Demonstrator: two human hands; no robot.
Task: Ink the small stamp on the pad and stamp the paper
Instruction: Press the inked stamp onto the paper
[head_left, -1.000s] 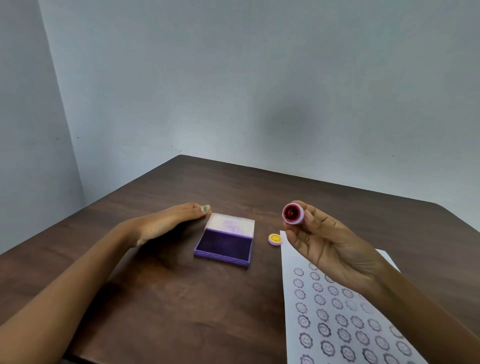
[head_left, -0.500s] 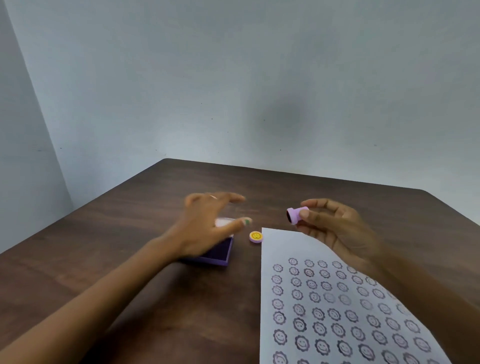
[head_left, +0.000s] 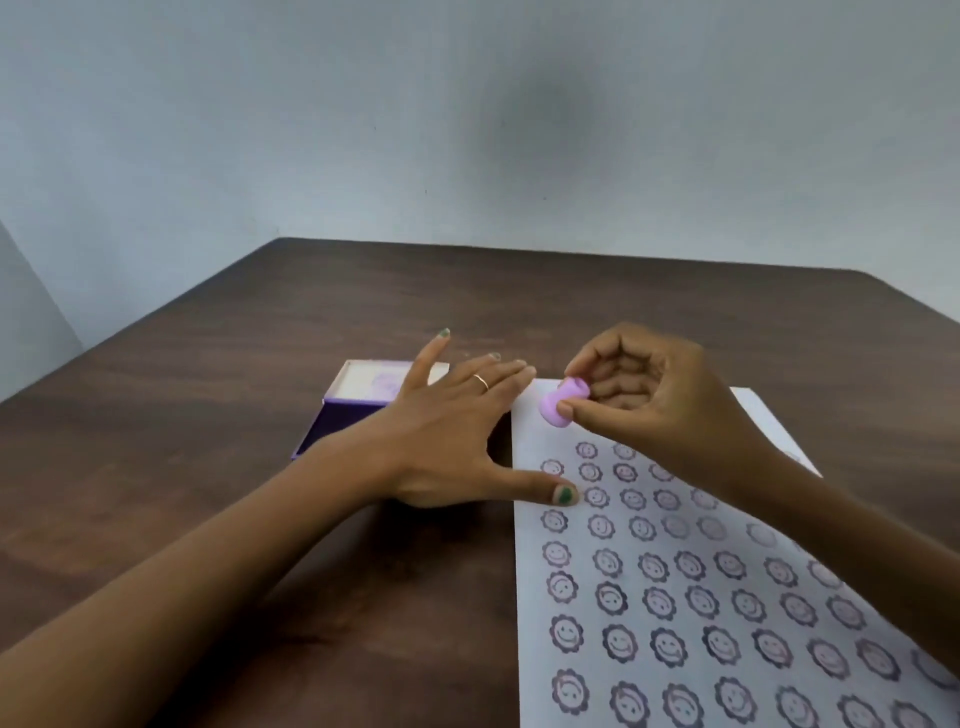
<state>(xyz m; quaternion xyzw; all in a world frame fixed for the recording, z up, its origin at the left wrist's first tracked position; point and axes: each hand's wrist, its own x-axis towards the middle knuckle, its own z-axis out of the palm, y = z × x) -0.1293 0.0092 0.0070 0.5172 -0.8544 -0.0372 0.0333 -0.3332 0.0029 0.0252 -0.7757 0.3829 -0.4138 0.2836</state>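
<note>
The left hand (head_left: 447, 436) has swung across in the last second, off the bare surface beside the pad (head_left: 363, 410) and over it, so it now hangs fingers spread and holding nothing, thumb reaching onto the near left edge of the paper (head_left: 727, 597). That looks like a move to pin the sheet down. The right hand (head_left: 649, 405) has turned over too: a second ago the stamp (head_left: 558, 408) showed its red face up toward the camera, and now the lilac body is what we see, pinched between thumb and fingertips, face tipped away and down. It hovers just above the top left corner of the paper, clear of the printed rows, not touching as far as can be told.

Whether that face carries fresh ink cannot be seen from here. The pad lies open, lid back, mostly hidden under the left hand and wrist, just left of the paper. My read: either a print is about to go down in the blank strip at the top, or the stamp crosses to the pad first.

The sheet is already thick with rows of smiling flower prints, some faint. The little yellow cap seen earlier near the pad is out of sight now, likely behind the fingers.

The surface is dark brown wood, otherwise bare, pushed against plain pale grey walls.
</note>
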